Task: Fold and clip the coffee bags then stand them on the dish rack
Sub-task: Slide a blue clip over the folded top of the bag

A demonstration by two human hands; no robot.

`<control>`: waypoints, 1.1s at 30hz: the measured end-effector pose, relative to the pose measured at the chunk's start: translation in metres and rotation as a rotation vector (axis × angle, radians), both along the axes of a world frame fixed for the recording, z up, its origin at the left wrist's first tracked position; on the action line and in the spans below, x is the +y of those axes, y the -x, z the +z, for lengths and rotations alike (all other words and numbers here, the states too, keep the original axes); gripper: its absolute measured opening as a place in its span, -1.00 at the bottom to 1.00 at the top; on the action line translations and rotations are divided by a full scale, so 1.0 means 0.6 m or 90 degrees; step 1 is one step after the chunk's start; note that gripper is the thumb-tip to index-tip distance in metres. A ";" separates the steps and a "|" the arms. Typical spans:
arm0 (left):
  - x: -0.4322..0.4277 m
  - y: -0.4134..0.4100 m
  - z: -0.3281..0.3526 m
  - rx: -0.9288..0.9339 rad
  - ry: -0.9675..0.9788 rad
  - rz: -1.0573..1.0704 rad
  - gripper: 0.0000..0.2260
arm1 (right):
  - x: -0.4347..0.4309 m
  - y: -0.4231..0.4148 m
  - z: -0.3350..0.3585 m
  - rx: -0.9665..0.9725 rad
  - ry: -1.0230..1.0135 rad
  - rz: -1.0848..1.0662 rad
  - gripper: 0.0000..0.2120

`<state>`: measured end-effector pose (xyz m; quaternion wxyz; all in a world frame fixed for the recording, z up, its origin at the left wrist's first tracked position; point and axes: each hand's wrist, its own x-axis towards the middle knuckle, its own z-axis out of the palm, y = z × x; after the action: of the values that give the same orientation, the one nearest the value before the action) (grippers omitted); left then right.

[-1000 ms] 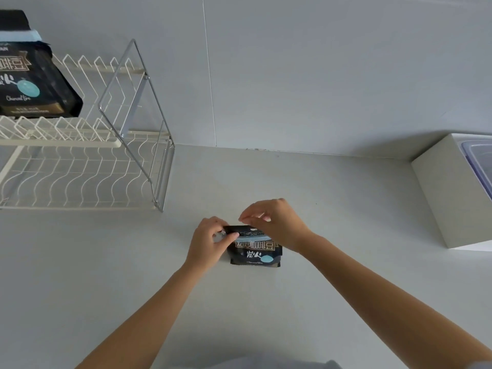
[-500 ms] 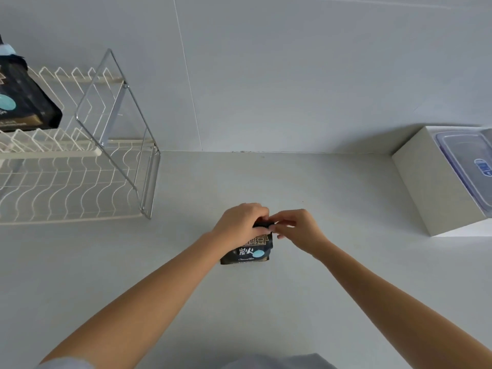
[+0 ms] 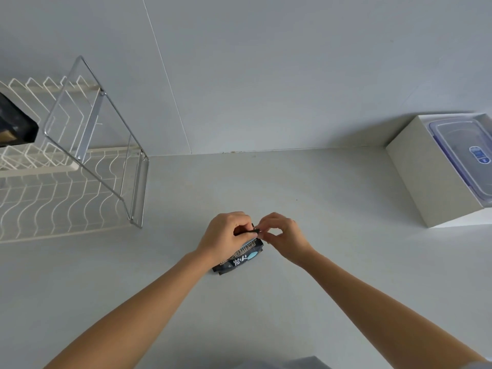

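A small black coffee bag (image 3: 241,259) with gold lettering and a light blue spot lies on the white counter (image 3: 266,302) in front of me. My left hand (image 3: 226,237) covers its upper part and grips the folded top edge. My right hand (image 3: 283,237) pinches the right end of that folded top with thumb and forefinger. Whether a clip is on the fold is hidden by my fingers. The white wire dish rack (image 3: 53,198) stands at the left, with another black coffee bag (image 3: 16,126) on its upper tier at the frame's edge.
A chrome wire frame (image 3: 106,145) forms the rack's right end. A white box (image 3: 426,177) holding a clear plastic container with a blue-edged lid (image 3: 463,153) stands at the right against the wall.
My left hand slid from the bag's left side onto its top and my right hand shifted to the right end of the fold. The bag turned slightly. The view swung right.
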<state>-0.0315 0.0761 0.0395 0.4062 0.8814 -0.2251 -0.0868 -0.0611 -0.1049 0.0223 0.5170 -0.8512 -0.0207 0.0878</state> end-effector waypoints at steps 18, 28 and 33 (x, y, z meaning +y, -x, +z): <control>0.053 0.010 0.006 -0.219 -0.225 -0.183 -0.72 | 0.039 0.011 0.020 -0.099 0.075 0.089 -0.90; 0.052 0.042 -0.001 -0.288 -0.219 -0.247 -0.74 | 0.039 0.061 -0.026 -0.097 0.021 0.037 -0.95; 0.043 0.037 0.009 -0.182 -0.213 -0.225 -0.72 | 0.028 0.062 -0.024 -0.072 0.035 0.038 -0.93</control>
<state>-0.0539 0.1022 0.0450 0.1977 0.8867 -0.4125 -0.0671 -0.0980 -0.0880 0.0082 0.4886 -0.8677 -0.0730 0.0555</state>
